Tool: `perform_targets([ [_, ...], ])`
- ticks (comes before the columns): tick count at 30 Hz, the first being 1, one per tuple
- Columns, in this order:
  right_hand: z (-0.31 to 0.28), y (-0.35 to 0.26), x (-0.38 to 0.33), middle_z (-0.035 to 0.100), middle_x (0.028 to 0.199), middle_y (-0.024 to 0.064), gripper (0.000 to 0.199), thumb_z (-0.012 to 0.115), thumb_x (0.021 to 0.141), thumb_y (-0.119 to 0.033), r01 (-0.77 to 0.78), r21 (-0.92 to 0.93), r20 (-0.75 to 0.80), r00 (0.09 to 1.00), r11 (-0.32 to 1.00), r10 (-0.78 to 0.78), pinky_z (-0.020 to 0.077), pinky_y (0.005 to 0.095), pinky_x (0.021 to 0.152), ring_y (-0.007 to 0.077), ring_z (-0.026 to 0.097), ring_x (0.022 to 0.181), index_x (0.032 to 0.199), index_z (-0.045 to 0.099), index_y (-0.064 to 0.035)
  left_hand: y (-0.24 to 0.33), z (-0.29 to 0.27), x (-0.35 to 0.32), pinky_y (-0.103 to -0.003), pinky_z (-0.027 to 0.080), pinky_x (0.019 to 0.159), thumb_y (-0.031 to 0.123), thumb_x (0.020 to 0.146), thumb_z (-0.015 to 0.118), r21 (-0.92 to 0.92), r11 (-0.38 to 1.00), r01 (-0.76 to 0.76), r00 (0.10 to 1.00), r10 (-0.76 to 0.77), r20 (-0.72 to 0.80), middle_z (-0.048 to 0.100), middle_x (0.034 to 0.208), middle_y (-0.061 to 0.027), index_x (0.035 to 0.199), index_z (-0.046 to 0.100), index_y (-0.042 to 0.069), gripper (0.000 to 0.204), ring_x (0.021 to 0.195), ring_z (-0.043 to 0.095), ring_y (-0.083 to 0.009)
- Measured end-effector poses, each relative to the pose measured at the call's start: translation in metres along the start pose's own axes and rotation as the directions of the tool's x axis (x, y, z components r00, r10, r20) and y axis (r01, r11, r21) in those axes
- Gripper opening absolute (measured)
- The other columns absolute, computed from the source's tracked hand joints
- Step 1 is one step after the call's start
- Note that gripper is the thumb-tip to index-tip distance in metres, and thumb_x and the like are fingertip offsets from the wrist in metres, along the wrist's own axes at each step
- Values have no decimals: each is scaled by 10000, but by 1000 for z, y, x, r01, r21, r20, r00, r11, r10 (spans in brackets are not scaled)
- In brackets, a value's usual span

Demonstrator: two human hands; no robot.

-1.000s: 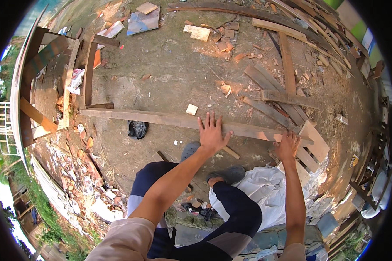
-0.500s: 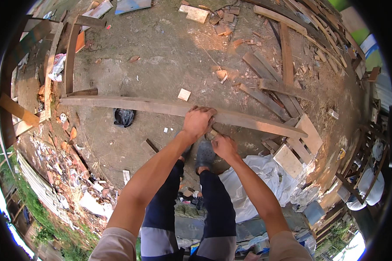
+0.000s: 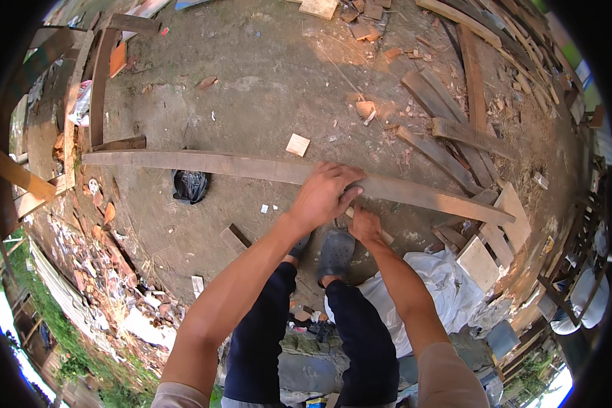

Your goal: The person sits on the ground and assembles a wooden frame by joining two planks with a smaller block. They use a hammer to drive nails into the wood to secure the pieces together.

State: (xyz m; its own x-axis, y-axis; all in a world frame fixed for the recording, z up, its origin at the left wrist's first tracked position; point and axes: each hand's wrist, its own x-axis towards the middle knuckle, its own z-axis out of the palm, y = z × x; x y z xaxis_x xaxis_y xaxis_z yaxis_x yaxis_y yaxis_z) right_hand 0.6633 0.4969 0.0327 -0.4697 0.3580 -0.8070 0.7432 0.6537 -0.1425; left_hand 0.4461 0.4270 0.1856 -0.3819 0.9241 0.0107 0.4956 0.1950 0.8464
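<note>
A long wooden plank (image 3: 204,164) lies across the dirt ground in front of me, running from the left to the right. My left hand (image 3: 326,194) rests on top of its middle, fingers curled over the near edge. My right hand (image 3: 364,224) is just below and right of it, at the plank's near edge, fingers closed; whether it grips the plank or something small is hidden. My feet in dark sandals (image 3: 334,250) stand right under the hands.
A black plastic bag (image 3: 190,185) lies under the plank's left half. A small wood square (image 3: 297,144) sits beyond the plank. Loose boards (image 3: 449,129) pile up at the right, a white sheet (image 3: 435,285) at lower right, rubble (image 3: 109,272) at left.
My hands moved from spread apart on the plank to close together at its middle. My right hand slid left along the plank. The view shifted lower over the plank.
</note>
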Motion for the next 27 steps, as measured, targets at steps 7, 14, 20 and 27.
perform_targets([
  [7, -91, -7, -135, 677, 1130, 206, 289, 718, 800, -124, 321, 207, -469, 862, 924, -194, 504, 456, 904, 367, 636, 1103, 1034, 628, 20, -4, -19, -3, -432, 487, 913, 86, 907, 611, -218, 970, 108, 994, -108, 12, 699, 1088, -156, 1117, 672, 43, 223, 1041, 633, -350],
  [14, -170, -33, -92, 641, 1227, 219, 494, 750, 697, -18, 459, 34, -712, 635, 888, -300, 438, 452, 1040, 383, 575, 1206, 1174, 628, 20, -3, -6, 8, -426, 511, 878, 8, 889, 543, -437, 877, 199, 971, -237, -33, 683, 1045, -193, 1146, 624, 15, 270, 1019, 650, -361],
  [20, -176, -32, -84, 651, 1182, 217, 571, 773, 666, -10, 350, -32, -547, 778, 936, -309, 461, 469, 986, 404, 596, 1128, 1217, 622, 13, -6, -7, 0, -426, 494, 961, 56, 866, 617, -443, 880, 173, 909, -316, -272, 654, 1217, -185, 1197, 594, 31, 333, 1115, 627, -367],
  [27, -162, -3, -67, 638, 1223, 222, 590, 764, 690, 16, 333, -4, -571, 773, 943, -276, 460, 422, 1014, 387, 591, 1160, 1260, 615, -25, -73, -152, -84, -428, 426, 1033, 267, 915, 689, -137, 862, 489, 471, -392, -790, 601, 1233, -229, 1274, 542, -13, 478, 1177, 558, -385],
])
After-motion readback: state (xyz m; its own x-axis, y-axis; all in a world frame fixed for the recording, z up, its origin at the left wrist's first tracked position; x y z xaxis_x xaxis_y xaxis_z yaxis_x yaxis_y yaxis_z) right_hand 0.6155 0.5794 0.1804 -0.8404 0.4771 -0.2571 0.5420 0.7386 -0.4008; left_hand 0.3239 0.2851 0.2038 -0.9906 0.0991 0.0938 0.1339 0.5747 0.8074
